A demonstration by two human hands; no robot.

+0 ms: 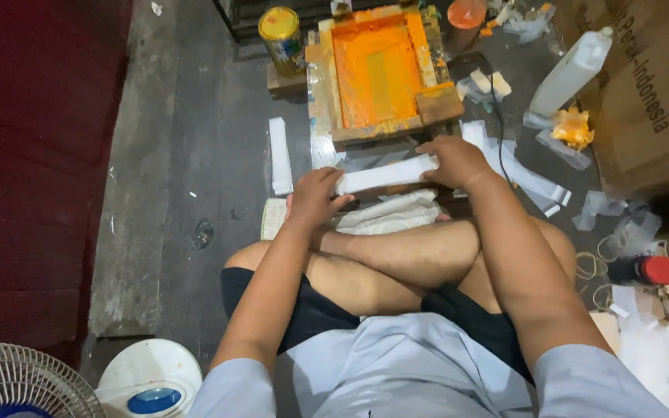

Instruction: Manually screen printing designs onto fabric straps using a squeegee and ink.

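I sit cross-legged on the floor (195, 139) and grip a stack of white strips (386, 174) by its two ends, my left hand (315, 197) closed on one end and my right hand (452, 161) closed on the other, so the pile stays square and level. It hangs just above my shins, right in front of the orange-stained printing frame (377, 73). More white strips (391, 214) lie on my legs below it (within easy reach). A paint can (282, 37) stands beside the frame.
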